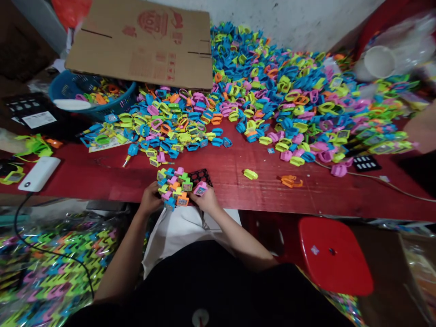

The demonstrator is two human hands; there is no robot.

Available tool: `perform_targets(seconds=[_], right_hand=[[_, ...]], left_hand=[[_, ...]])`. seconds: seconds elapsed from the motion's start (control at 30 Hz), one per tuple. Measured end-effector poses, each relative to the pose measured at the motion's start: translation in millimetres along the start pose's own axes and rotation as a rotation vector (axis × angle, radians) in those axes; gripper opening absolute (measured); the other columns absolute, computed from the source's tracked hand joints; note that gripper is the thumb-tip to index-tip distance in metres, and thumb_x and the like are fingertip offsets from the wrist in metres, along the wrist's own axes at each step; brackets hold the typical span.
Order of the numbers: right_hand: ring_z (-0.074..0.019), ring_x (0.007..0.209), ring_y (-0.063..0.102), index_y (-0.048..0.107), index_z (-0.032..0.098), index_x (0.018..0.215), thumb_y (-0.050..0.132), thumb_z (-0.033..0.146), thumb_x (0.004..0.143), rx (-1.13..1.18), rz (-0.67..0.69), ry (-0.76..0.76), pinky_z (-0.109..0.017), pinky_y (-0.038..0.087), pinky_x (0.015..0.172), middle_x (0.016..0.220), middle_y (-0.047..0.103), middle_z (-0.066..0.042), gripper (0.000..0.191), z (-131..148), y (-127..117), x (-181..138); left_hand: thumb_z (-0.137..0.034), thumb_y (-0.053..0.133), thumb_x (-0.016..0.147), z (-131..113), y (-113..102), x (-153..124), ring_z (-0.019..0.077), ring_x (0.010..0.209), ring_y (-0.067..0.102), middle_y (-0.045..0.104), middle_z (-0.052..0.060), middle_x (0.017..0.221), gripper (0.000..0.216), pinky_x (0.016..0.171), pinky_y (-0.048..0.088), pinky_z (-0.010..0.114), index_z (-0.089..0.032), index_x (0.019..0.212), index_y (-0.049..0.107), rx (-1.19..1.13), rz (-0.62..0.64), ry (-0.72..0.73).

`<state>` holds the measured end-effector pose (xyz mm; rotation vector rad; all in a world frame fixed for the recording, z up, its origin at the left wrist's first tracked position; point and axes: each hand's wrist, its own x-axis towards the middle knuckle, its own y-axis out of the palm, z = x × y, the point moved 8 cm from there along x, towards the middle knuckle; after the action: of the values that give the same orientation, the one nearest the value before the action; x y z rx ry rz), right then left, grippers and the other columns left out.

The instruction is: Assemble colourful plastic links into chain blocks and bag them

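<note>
Both my hands are at the near edge of the red table (238, 186). A cluster of small coloured plastic toy pieces (173, 184) sits on a black grid tray (200, 175) between them. My left hand (150, 198) is curled against the cluster's left side. With fingers closed, my right hand (206, 197) pinches a pink toy piece (200, 188) at the tray's right. A huge heap of blue, pink, yellow and green toy pieces (289, 100) covers the far half of the table.
A cardboard box (143, 41) and a blue basket (88, 93) stand at the back left. A white power bank (39, 173) with a cable lies left. A red stool (335, 256) is lower right; bagged toys (44, 268) lie lower left.
</note>
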<state>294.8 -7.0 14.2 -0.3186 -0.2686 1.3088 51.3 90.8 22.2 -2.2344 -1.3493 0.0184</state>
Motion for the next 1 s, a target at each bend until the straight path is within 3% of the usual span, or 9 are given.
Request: perform_targets(seconds=[0.17,0.33,0.43,0.53,0.57,0.63,0.77,0.87,1.0], right_hand=[[-0.025,0.096,0.075,0.076,0.023,0.087,0.078,0.012,0.089,-0.173,0.17,-0.131,-0.031,0.058,0.088,0.098,0.082,-0.007,0.012,16.8,10.9,5.3],[-0.0299,0.112,0.076,0.082,0.023,0.11,0.078,0.011,0.093,-0.22,0.215,-0.122,-0.038,0.061,0.099,0.119,0.083,-0.012,0.021,22.3,22.9,2.2],[-0.0281,0.107,0.076,0.082,0.023,0.107,0.081,0.011,0.09,-0.148,0.293,-0.098,-0.036,0.062,0.096,0.111,0.084,-0.009,0.021,15.4,19.8,8.5],[-0.0243,0.093,0.076,0.082,0.021,0.104,0.079,0.014,0.086,-0.016,0.399,-0.049,-0.034,0.063,0.09,0.096,0.082,-0.003,0.019,8.4,6.4,41.4],[-0.0236,0.093,0.076,0.082,0.02,0.106,0.077,0.015,0.087,0.0,0.368,-0.038,-0.035,0.064,0.091,0.097,0.081,-0.003,0.021,8.6,-1.8,60.4],[-0.0238,0.099,0.076,0.081,0.02,0.123,0.068,0.019,0.095,-0.067,0.135,-0.046,-0.039,0.064,0.099,0.114,0.08,-0.008,0.031,14.4,-23.9,104.9],[-0.0392,0.147,0.058,0.069,0.02,0.157,0.072,0.031,0.105,-0.43,-0.133,-0.114,-0.058,0.047,0.129,0.161,0.058,-0.023,0.053,39.1,-23.1,168.4],[-0.0464,0.157,0.045,0.069,0.021,0.155,0.076,0.035,0.106,-0.555,-0.159,-0.156,-0.069,0.04,0.131,0.169,0.05,-0.025,0.051,46.7,-7.4,183.3],[-0.0398,0.152,0.053,0.073,0.017,0.142,0.069,0.025,0.107,-0.523,-0.139,-0.195,-0.058,0.047,0.129,0.164,0.054,-0.026,0.036,31.2,-12.6,162.7]], left_hand=[[-0.051,0.099,0.081,1.4,1.9,-0.6,0.0264,0.088,0.074,0.08,0.008,0.087,0.035,0.082,0.061,0.036,-0.021,0.076,0.081,0.014,0.015,-0.016],[-0.045,0.097,0.083,0.2,2.6,-1.3,0.0279,0.089,0.074,0.079,0.009,0.087,0.03,0.083,0.062,0.039,-0.021,0.076,0.081,0.017,0.002,0.047],[-0.044,0.097,0.082,1.9,1.4,-1.9,0.027,0.085,0.074,0.078,0.009,0.086,0.03,0.079,0.063,0.038,-0.021,0.075,0.08,0.006,-0.008,0.066],[-0.044,0.096,0.083,5.0,0.2,-2.4,0.0262,0.086,0.075,0.08,0.009,0.089,0.029,0.08,0.063,0.036,-0.021,0.076,0.08,0.011,-0.014,0.06],[-0.045,0.095,0.083,5.9,0.1,-2.5,0.026,0.087,0.075,0.08,0.009,0.09,0.03,0.081,0.062,0.036,-0.021,0.076,0.08,0.017,-0.014,0.055],[-0.046,0.096,0.082,7.3,-0.3,-2.8,0.026,0.087,0.075,0.08,0.009,0.089,0.031,0.082,0.062,0.036,-0.021,0.075,0.08,0.024,-0.018,0.043],[-0.048,0.098,0.077,10.0,-1.9,-3.3,0.028,0.094,0.077,0.082,0.01,0.095,0.032,0.088,0.064,0.037,-0.021,0.075,0.081,0.02,-0.033,-0.005],[-0.047,0.098,0.075,11.7,-3.2,-3.5,0.0286,0.095,0.079,0.083,0.011,0.097,0.031,0.088,0.064,0.038,-0.021,0.077,0.083,0.007,-0.032,-0.037],[-0.046,0.099,0.072,11.8,-4.9,-3.3,0.0288,0.093,0.078,0.082,0.01,0.094,0.031,0.084,0.064,0.038,-0.021,0.075,0.081,0.005,-0.031,-0.048]])
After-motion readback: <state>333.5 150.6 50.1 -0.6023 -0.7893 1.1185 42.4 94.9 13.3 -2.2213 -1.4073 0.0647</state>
